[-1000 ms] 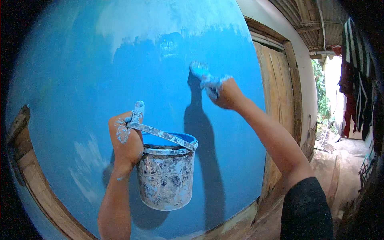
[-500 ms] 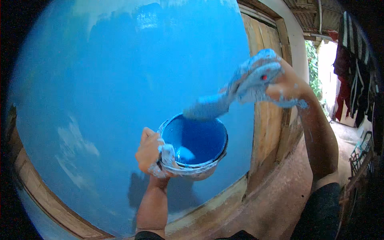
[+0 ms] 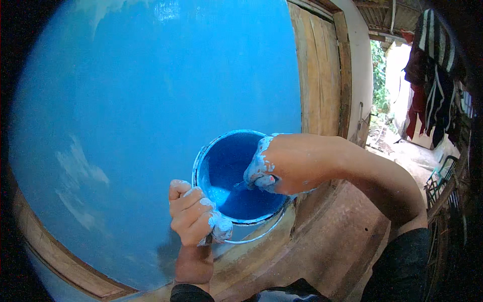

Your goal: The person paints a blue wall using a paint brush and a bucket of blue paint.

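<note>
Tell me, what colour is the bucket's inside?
Blue; the bucket's inside shows best in the head view.

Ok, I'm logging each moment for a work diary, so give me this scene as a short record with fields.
Left hand: paint-smeared, closed at the near left of the bucket's rim
Right hand: paint-smeared, closed, at the bucket's mouth; what it grips is mostly hidden
Bucket: blue inside, its handle hanging below the rim
Wall: mostly blue, with pale streaks at lower left
Right of wall: wooden door
Far right: dark and striped clothes, hanging
</note>
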Available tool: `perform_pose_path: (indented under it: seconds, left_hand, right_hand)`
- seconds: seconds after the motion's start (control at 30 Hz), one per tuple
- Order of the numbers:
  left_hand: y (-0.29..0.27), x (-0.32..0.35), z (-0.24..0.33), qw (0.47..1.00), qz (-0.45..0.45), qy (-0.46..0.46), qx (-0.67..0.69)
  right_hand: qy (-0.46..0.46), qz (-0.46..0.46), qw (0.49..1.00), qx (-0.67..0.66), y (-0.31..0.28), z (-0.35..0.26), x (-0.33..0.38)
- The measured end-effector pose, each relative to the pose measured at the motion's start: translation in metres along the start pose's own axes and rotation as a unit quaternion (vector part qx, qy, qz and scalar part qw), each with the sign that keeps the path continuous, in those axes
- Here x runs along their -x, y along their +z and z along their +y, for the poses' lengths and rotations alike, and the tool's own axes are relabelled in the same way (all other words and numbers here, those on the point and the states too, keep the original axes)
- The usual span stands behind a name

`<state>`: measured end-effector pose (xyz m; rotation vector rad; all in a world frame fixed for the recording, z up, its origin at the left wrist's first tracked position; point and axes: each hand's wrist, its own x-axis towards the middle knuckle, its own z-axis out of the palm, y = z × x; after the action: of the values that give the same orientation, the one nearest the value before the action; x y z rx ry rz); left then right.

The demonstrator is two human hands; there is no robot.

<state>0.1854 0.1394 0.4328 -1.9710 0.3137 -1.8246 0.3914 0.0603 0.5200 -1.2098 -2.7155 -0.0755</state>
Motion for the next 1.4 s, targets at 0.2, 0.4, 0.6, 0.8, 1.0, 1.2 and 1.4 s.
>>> perform_pose_path:
  seconds: [0.2,0.4,0.6,0.8,1.0,1.2,1.4]
  left_hand:
    - [-0.016,-0.009,0.005,1.000,-0.005,0.015,-0.019]
    - [-0.013,-0.008,0.004,0.997,-0.064,0.002,-0.048]
    - [-0.022,-0.009,0.000,0.996,-0.040,-0.002,-0.079]
    - [-0.035,-0.014,-0.012,0.993,-0.040,0.010,-0.108]
    - [-0.038,-0.024,-0.024,0.993,-0.042,0.008,-0.106]
    - [-0.041,-0.032,-0.033,0.989,-0.057,0.026,-0.130]
    - [-0.039,-0.049,-0.059,0.990,-0.048,0.058,-0.119]
  right_hand:
    - [-0.003,-0.065,0.996,0.055,0.006,-0.019,-0.016]
    - [-0.016,-0.029,0.998,0.057,0.007,-0.002,-0.012]
    - [-0.109,0.158,0.980,-0.050,0.001,0.024,-0.011]
    - [-0.101,0.198,0.966,-0.134,-0.008,0.025,-0.013]
    - [-0.132,0.226,0.955,-0.137,-0.012,0.028,-0.013]
    - [-0.168,0.265,0.940,-0.133,-0.023,0.033,-0.014]
    - [-0.135,0.362,0.840,-0.382,-0.046,0.053,-0.023]
